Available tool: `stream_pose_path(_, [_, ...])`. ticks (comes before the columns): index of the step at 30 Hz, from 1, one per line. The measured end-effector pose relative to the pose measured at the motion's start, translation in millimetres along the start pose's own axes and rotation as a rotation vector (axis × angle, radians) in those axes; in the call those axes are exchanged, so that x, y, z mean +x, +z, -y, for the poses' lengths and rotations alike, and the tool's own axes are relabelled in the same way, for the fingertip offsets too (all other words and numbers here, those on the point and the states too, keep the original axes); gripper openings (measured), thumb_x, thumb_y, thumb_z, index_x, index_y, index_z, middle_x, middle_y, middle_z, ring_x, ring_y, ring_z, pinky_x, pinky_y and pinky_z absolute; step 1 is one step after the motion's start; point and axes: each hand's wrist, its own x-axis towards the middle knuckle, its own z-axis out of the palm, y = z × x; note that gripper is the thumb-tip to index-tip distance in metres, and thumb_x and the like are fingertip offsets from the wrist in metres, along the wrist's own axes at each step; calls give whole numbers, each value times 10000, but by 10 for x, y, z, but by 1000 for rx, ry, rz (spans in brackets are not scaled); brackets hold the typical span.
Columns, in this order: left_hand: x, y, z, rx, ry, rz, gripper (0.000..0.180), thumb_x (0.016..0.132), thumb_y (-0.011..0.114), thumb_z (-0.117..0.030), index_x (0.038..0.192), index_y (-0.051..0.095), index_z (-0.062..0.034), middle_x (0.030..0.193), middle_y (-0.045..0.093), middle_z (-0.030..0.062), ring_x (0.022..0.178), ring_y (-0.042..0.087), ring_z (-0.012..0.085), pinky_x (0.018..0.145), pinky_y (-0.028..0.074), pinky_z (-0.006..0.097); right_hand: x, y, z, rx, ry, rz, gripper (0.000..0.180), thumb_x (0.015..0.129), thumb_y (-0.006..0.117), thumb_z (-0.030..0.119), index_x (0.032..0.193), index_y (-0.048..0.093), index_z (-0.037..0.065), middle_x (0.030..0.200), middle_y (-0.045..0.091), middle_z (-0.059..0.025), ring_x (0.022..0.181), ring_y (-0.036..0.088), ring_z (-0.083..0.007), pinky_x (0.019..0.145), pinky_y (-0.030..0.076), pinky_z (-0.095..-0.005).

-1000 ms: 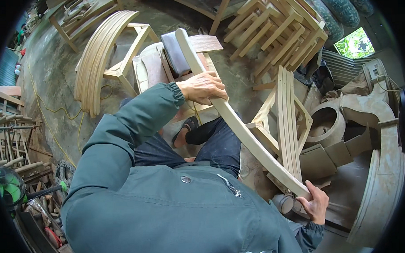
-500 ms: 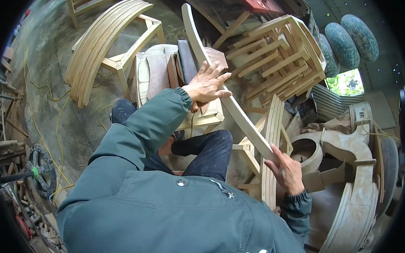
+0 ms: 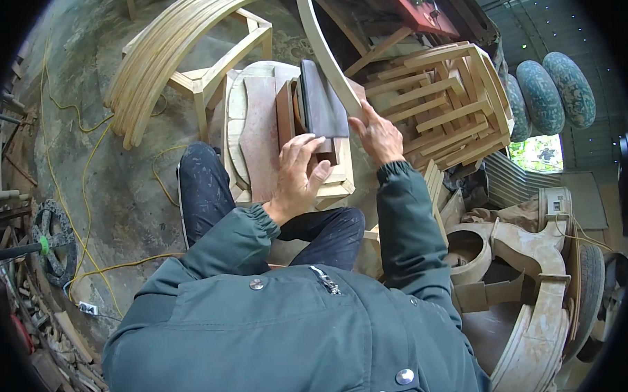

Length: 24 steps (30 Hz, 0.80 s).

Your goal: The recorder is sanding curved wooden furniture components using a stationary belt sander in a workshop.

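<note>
A long, pale curved wooden strip (image 3: pixel 328 61) runs from the far edge toward me. My right hand (image 3: pixel 380 135) is closed around its near end. My left hand (image 3: pixel 301 174) reaches low over a workbench-like stand (image 3: pixel 338 185), fingers curved and thumb apart. Its fingertips are at the near edge of a dark, flat sheet-like piece (image 3: pixel 322 102), which leans over brown wooden blocks (image 3: pixel 285 114). Whether the fingers touch that piece is hard to make out. Beside the blocks a thin brown board with a wavy edge (image 3: pixel 258 139) lies on a pale rounded panel (image 3: pixel 234 130).
Several curved strips (image 3: pixel 177 52) rest on a wooden frame (image 3: pixel 199 82) at the far left. Stacked frames (image 3: pixel 456 101) stand to the right, beyond a large pale curved casting-like piece (image 3: pixel 537 257). Yellow cable (image 3: pixel 89 204) crosses the floor. A red tabletop (image 3: pixel 422 12) is at the back.
My left hand has left the strip and come down to the dark piece. My right hand and the strip have shifted forward, away from me. The view has moved slightly.
</note>
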Motion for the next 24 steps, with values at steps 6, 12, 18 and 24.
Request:
stream_pose_path(6, [-34,-174,-103,45,-27,-31,425,976,655,-265,1339,610,-48,1358,563,195,1320,489,381,1135,354,498,-538,145,-109,48,-72,0,629,1008,584,560,1533,478,231,1036,742,-232,978,721,-422,810,556,-527])
stream_pose_path(12, [3,60,-370,111,104,73,481,963,672,-307,1379,602,-77,1403,548,202,1418,419,383,1195,279,542,-2666,-268,-641,148,30,187,678,959,716,450,1553,482,221,1059,728,-241,947,724,-417,768,573,-482])
stream_pose_path(18, [-43,578,-514,204,472,441,484,985,605,-552,1124,763,-115,1378,614,132,1480,378,358,1228,156,650,-4312,-832,-975,84,55,190,702,859,818,426,1477,578,194,1069,754,-157,894,734,-344,751,590,-401])
stream_pose_path(24, [-511,644,-630,106,473,603,396,992,630,-501,1017,749,-124,1304,609,122,1455,404,338,1241,130,613,-4775,-1239,-1007,-114,86,284,663,864,807,421,1451,598,194,852,669,-117,742,688,-313,656,552,-422])
